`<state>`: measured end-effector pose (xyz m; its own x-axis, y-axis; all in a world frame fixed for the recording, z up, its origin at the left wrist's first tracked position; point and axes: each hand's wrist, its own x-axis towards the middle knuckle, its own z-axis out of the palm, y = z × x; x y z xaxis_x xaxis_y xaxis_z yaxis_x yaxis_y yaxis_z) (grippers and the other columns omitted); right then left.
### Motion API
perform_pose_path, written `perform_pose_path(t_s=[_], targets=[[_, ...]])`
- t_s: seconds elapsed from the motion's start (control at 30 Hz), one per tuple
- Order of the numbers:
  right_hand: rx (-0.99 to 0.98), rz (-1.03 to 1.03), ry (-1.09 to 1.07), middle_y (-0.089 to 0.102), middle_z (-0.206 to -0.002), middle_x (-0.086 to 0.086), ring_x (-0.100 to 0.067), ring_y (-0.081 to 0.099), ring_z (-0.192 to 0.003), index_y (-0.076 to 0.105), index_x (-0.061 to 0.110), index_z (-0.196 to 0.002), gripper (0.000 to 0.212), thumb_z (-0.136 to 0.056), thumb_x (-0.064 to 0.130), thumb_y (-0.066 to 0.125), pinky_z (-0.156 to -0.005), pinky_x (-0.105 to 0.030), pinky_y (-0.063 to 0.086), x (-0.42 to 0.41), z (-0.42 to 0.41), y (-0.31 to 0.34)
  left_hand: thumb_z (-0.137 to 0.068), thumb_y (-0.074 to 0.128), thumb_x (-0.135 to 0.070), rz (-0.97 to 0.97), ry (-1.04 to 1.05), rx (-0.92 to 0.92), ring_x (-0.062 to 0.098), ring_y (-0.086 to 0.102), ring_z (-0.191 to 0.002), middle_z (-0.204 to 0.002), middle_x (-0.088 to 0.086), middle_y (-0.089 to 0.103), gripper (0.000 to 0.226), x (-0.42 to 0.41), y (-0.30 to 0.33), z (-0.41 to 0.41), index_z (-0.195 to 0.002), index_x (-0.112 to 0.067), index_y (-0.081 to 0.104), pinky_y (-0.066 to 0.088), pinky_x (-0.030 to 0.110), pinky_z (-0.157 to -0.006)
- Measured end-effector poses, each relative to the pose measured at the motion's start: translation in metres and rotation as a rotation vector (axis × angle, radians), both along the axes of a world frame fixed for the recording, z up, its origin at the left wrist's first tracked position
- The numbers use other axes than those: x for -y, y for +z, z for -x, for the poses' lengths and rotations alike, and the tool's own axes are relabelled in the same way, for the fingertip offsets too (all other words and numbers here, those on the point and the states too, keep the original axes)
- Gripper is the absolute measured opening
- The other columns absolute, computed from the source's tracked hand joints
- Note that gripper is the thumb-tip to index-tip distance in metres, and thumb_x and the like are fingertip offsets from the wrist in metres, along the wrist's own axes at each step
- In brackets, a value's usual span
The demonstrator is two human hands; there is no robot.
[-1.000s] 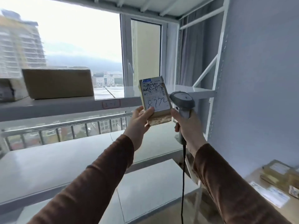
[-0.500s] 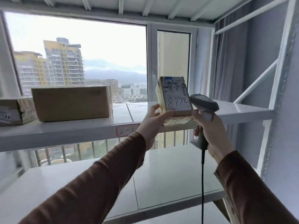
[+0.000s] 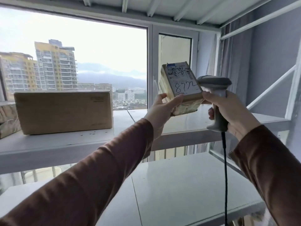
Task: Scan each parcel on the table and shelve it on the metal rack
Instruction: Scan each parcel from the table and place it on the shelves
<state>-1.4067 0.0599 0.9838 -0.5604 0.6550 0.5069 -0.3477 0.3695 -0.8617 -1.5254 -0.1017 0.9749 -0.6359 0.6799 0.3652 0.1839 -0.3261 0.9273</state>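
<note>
Parcel [image 3: 182,88] now raised to rack's upper shelf [image 3: 187,123], left hand [image 3: 164,110] gripping it, right hand [image 3: 228,111] holding scanner [image 3: 216,95]; shelving looks imminent.

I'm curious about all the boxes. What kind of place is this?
Probably a parcel storeroom. A metal rack holds a cardboard box, and the hands hold a labelled parcel and a barcode scanner.

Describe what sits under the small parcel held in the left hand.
The small parcel is above the bare white rack shelf; nothing lies there. The left hand covers its lower left corner, so contact with the shelf cannot be judged.
</note>
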Motion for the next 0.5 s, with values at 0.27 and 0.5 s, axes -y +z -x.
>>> perform_pose_path(t_s=[0.27, 0.5], targets=[[0.011, -0.033, -0.035, 0.074, -0.068, 0.003, -0.011, 0.056, -0.044, 0.071, 0.014, -0.098, 0.015, -0.091, 0.027, 0.077, -0.045, -0.023, 0.05, 0.005, 0.006, 0.021, -0.096, 0.073, -0.037, -0.018, -0.023, -0.009, 0.029, 0.061, -0.128, -0.141, 0.014, 0.061, 0.076, -0.012, 0.006, 0.017, -0.156, -0.012, 0.034, 0.041, 0.048, -0.119], [0.126, 0.082, 0.109, 0.068, -0.086, -0.005, -0.01, 0.056, -0.041, 0.07, 0.007, -0.109, 0.026, -0.093, 0.027, 0.075, -0.046, -0.021, 0.051, 0.035, 0.068, 0.044, -0.104, 0.061, -0.035, -0.022, 0.013, 0.068, 0.017, 0.069, -0.095, -0.107, 0.001, 0.072, 0.047, 0.02, 0.021, 0.057, -0.141, -0.009, 0.054, 0.056, 0.034, -0.1]])
